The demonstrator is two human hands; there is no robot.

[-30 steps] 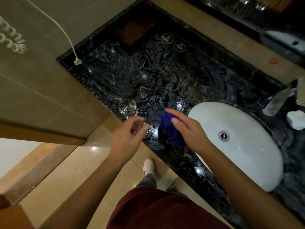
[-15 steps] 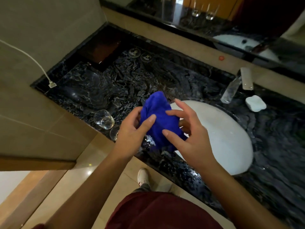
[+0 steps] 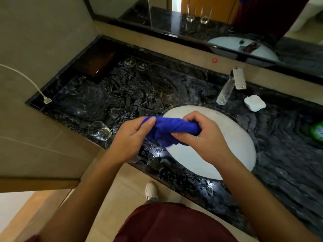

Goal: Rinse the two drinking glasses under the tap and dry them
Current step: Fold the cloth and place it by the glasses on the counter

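Worktop [image 3: 122, 95] of dark veined marble carries everything, wet and shining near its front edge, with a white basin [image 3: 227, 137] sunk into it and a tap [image 3: 232, 84] at the back edge behind the basin. Above the basin's near-left rim both hands hold a blue cloth [image 3: 171, 128] rolled into a thick rope: the left hand [image 3: 129, 137] has its grip closed round one end, thumb on top, and the right hand [image 3: 201, 135] is clenched round the other. The cloth is soft and probably damp, so it gives wherever it is squeezed. One drinking glass [image 3: 99, 131] stands upright near the front edge at the worktop's left end, clear, thin-walled and round-bodied; the rim of a second glass [image 3: 108, 144] peeks out just beside it, mostly hidden by the left wrist. Both look light, fragile and likely slick with water, so the safest hold is round the body, cloth between fingers and glass. Smaller things, a white soap dish [image 3: 254, 103] and a green bottle [image 3: 317, 131], sit toward the right edge.
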